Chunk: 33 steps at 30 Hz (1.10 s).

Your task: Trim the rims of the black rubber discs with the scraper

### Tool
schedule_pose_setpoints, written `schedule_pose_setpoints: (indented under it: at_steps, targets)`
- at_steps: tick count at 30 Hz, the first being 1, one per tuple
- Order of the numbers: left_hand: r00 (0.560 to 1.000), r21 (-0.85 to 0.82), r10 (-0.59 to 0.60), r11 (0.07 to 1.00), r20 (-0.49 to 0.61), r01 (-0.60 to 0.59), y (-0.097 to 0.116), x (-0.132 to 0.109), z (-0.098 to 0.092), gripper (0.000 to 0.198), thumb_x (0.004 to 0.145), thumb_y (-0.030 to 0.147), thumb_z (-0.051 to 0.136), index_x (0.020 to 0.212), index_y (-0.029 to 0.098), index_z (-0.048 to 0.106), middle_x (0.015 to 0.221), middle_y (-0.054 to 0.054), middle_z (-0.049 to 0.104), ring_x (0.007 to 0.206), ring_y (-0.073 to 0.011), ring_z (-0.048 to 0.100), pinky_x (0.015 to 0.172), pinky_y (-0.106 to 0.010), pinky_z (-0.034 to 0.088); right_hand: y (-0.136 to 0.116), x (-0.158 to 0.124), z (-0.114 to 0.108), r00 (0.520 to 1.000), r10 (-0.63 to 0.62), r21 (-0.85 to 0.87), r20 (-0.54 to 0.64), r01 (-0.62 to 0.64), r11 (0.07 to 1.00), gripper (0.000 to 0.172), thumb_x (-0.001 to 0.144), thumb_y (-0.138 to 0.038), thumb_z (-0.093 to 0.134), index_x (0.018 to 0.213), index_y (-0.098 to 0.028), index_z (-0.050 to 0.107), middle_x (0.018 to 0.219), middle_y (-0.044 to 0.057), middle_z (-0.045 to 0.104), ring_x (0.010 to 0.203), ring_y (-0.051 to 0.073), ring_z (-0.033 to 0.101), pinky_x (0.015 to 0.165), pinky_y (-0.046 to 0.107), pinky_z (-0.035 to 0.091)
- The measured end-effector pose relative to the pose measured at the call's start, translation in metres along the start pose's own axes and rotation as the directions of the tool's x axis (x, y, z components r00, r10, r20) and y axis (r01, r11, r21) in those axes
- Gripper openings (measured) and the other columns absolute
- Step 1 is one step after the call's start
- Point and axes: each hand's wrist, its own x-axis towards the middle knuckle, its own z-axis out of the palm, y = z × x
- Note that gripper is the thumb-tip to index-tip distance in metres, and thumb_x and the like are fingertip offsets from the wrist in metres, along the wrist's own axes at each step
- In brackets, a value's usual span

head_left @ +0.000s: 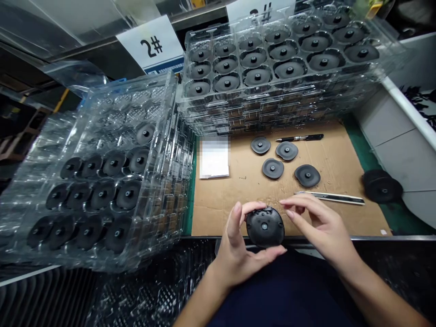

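Note:
My left hand (pixel 238 247) grips a round black part (pixel 265 227) by its edges, with the face that has a small central hub turned up. Just right of that part is my right hand (pixel 318 225), thumb and forefinger brought near each other at its upper right edge. Whether anything small sits between those fingertips is too fine to tell. Beyond the hands, several similar black discs lie on the cardboard, among them one disc (pixel 307 175) at the right and another disc (pixel 260 145) farther back.
A cutter knife (pixel 335 198) and a pen (pixel 299 138) lie on the cardboard (pixel 235 204), near a white paper (pixel 214 159). Stacked clear trays of black discs stand at the left (pixel 163 150) and back (pixel 238 102). Dark discs (pixel 383 187) are piled at right, beside a white bin (pixel 408 122).

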Motion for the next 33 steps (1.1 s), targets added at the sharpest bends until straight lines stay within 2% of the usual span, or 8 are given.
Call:
schedule_pose_setpoints:
  at_steps: [2,6,11,13,17,26,28,33]
  targets:
    - [0.999,-0.052,-0.036,0.998,-0.001,0.036,0.002,0.000,0.002,0.118,0.063,0.021,0.080,0.144,0.024,-0.005,0.117,-0.014,0.054,0.108,-0.0223,0.054,0.093,-0.042,0.045,-0.010,-0.002,-0.006,0.999,-0.010,0.079,0.048,0.006,0.997,0.023,0.085,-0.016,0.058,0.103,-0.030,0.063,0.092,-0.001,0.061,0.083,0.012,0.054,0.076,0.025,0.043]
    - [0.988,-0.156,-0.157,0.976,0.000,0.155,0.003,-0.005,0.005,0.113,0.065,0.033,0.078,0.144,0.024,-0.002,0.115,-0.013,0.056,0.106,-0.0232,0.056,0.095,-0.044,0.043,-0.029,0.005,-0.013,0.955,-0.023,0.165,0.297,-0.027,0.986,0.020,0.085,-0.018,0.060,0.101,-0.029,0.066,0.086,0.000,0.063,0.081,0.012,0.056,0.073,0.024,0.044]
    - [0.935,-0.335,-0.333,0.873,0.120,0.354,0.006,-0.008,0.006,0.111,0.067,0.044,0.074,0.144,0.029,-0.005,0.111,-0.010,0.057,0.108,-0.0279,0.055,0.097,-0.051,0.039,-0.037,0.022,-0.017,0.792,0.087,0.359,0.604,-0.368,0.857,0.022,0.080,-0.022,0.067,0.102,-0.024,0.066,0.082,-0.001,0.065,0.074,0.008,0.059,0.068,0.018,0.045]
    - [0.914,-0.385,-0.362,0.829,0.182,0.405,0.007,-0.008,0.005,0.112,0.066,0.047,0.073,0.143,0.031,-0.006,0.111,-0.009,0.057,0.106,-0.0279,0.057,0.098,-0.052,0.037,-0.036,0.026,-0.017,0.748,0.077,0.416,0.659,-0.448,0.792,0.024,0.078,-0.020,0.069,0.102,-0.022,0.066,0.080,-0.002,0.065,0.073,0.007,0.059,0.069,0.017,0.046]
    - [0.872,-0.390,-0.405,0.782,0.274,0.485,0.007,-0.006,0.005,0.118,0.060,0.051,0.075,0.143,0.030,-0.007,0.107,-0.008,0.060,0.102,-0.0280,0.059,0.100,-0.054,0.032,-0.032,0.028,-0.017,0.716,0.064,0.465,0.695,-0.516,0.720,0.025,0.075,-0.015,0.071,0.100,-0.020,0.066,0.078,-0.002,0.067,0.072,0.006,0.062,0.069,0.016,0.048]
    - [0.847,-0.356,-0.377,0.785,0.375,0.508,0.007,0.006,0.007,0.118,0.060,0.052,0.074,0.144,0.025,-0.005,0.100,-0.011,0.065,0.094,-0.0278,0.064,0.095,-0.050,0.041,-0.031,0.023,-0.023,0.722,0.101,0.447,0.685,-0.525,0.724,0.010,0.075,-0.014,0.068,0.077,-0.016,0.059,0.077,0.000,0.066,0.072,0.009,0.063,0.071,0.022,0.051]
    - [0.874,-0.330,-0.369,0.821,0.316,0.466,0.006,0.006,0.008,0.116,0.061,0.047,0.076,0.144,0.024,-0.002,0.102,-0.011,0.065,0.097,-0.0273,0.063,0.095,-0.049,0.042,-0.032,0.020,-0.024,0.760,0.149,0.419,0.632,-0.498,0.759,0.011,0.075,-0.017,0.069,0.075,-0.015,0.058,0.077,0.001,0.065,0.073,0.010,0.063,0.071,0.023,0.051]
    - [0.966,-0.186,-0.258,0.949,0.013,0.255,0.006,0.007,0.008,0.111,0.061,0.032,0.080,0.143,0.023,0.007,0.109,-0.012,0.059,0.101,-0.0243,0.059,0.092,-0.045,0.047,-0.026,0.005,-0.025,0.907,0.214,0.381,0.361,-0.353,0.854,0.010,0.080,-0.028,0.066,0.081,-0.018,0.063,0.072,-0.001,0.061,0.061,0.008,0.058,0.058,0.018,0.047]
